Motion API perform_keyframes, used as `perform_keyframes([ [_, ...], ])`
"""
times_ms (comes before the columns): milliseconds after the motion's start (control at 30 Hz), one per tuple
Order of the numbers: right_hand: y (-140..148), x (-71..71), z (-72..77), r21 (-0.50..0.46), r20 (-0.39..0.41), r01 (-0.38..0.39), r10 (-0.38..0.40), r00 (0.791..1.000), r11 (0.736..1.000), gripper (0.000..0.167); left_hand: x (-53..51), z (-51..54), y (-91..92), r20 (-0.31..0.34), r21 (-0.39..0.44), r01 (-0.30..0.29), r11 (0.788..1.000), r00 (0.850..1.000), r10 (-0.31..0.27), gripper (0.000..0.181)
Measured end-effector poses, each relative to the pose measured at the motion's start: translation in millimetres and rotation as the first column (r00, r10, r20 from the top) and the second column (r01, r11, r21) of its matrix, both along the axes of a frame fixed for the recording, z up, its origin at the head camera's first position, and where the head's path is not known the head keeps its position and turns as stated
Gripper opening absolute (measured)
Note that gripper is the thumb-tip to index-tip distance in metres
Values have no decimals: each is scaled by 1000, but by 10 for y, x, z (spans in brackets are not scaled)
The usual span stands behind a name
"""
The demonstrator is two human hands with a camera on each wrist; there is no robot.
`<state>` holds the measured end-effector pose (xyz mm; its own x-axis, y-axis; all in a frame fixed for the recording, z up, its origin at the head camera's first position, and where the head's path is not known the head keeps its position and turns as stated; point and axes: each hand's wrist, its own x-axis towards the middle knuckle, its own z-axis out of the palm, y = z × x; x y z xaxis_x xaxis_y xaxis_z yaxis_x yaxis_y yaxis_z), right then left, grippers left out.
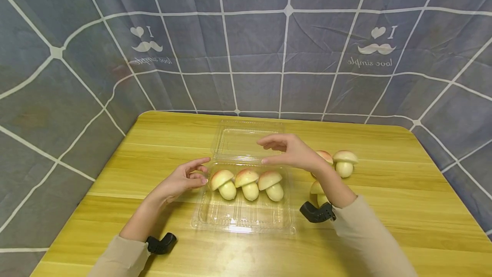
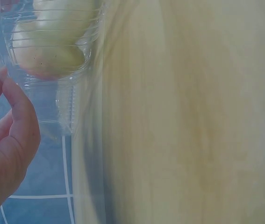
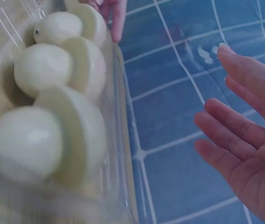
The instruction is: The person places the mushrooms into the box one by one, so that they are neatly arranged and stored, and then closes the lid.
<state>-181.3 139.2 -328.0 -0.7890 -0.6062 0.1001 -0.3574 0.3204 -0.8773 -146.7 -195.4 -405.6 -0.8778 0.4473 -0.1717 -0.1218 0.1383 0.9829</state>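
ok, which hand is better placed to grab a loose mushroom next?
Right, I'd say. The right hand is open and empty, and the loose mushrooms lie on its side of the box. The left hand is at the box's opposite side.

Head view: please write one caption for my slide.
Two hands near an open clear box holding three mushroom-shaped pieces in a row, others beside it on the table.
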Motion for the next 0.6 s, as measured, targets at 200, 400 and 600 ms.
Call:
perform_keyframes([
  [200,261,78,9,-21,37,81,-80,996,997,48,2,-8,-6,-2,2,1,1000,1000,-1,70],
  [400,470,147,-15,-10,14,140,-140,990,990,47,15,3,-3,5,13,4,1000,1000,-4,71],
  [600,658,231,-41,8,10,184,-184,983,983,46,15,10,11,8,18,8,1000,1000,-8,71],
])
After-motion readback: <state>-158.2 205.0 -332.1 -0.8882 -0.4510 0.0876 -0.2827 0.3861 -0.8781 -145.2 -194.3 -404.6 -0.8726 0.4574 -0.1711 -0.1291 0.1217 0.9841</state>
